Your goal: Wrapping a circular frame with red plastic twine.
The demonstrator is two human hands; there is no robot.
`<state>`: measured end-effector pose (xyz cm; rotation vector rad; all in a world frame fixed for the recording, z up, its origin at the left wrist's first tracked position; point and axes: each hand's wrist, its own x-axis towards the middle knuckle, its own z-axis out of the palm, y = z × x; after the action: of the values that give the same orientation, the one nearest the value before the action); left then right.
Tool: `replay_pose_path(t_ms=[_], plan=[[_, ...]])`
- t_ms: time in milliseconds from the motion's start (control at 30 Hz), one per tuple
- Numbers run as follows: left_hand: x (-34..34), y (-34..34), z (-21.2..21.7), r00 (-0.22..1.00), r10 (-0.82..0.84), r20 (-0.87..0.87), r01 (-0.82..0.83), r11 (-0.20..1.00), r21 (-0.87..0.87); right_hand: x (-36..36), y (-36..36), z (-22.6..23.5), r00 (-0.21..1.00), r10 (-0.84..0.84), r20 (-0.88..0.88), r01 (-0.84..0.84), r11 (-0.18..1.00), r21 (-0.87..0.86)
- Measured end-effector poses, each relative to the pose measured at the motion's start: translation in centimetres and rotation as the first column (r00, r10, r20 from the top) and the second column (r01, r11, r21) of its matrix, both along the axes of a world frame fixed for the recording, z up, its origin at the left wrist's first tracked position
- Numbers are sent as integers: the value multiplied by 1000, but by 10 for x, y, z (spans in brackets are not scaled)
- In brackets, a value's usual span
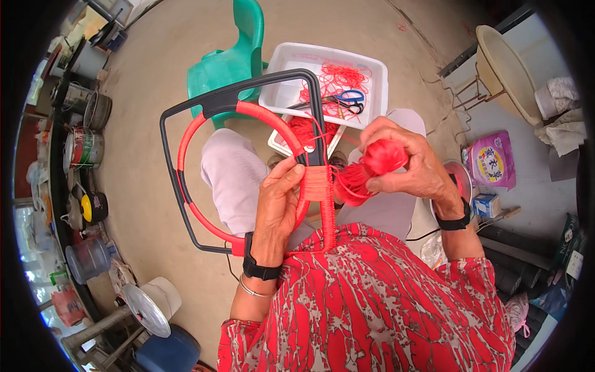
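Note:
A black frame (243, 83) with a ring inside it stands over my lap, partly wrapped in red cord (273, 121). My left hand (278, 197) grips the frame, thumb and fingers closed beside the flat band of tight orange-red windings (317, 183) on its right side. To the right of that band, my right hand (406, 158) holds a bundle of red cord (384, 156). Loops of the bundle hang down toward the wrapped side of the frame. Whether a strand joins the two is hard to make out.
Ahead of my knees sits a white tray (288, 62) with loose red cord and blue-handled scissors (350, 99). Below it is a smaller white container (278, 145) of red cord. A green plastic chair (226, 68) stands at far left. Pots and buckets line the left side.

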<state>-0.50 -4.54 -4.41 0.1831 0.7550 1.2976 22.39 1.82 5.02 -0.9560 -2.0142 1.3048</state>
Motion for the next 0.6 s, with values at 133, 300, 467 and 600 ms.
replay_pose_path(t_ms=[133,300,467,600], plan=[[2,2,-2,1000,10,17,-9,998,-56,-8,-9,-10,787,-172,-592,-89,919,-385],[4,6,5,998,-36,-43,36,999,-18,18,-9,-8,609,-202,-767,-302,835,-460],[13,11,8,997,-63,-38,63,998,2,39,4,-9,895,-286,-342,163,924,-346],[12,11,9,997,-40,-71,39,999,-5,51,16,-26,696,-353,-625,108,912,-395]])
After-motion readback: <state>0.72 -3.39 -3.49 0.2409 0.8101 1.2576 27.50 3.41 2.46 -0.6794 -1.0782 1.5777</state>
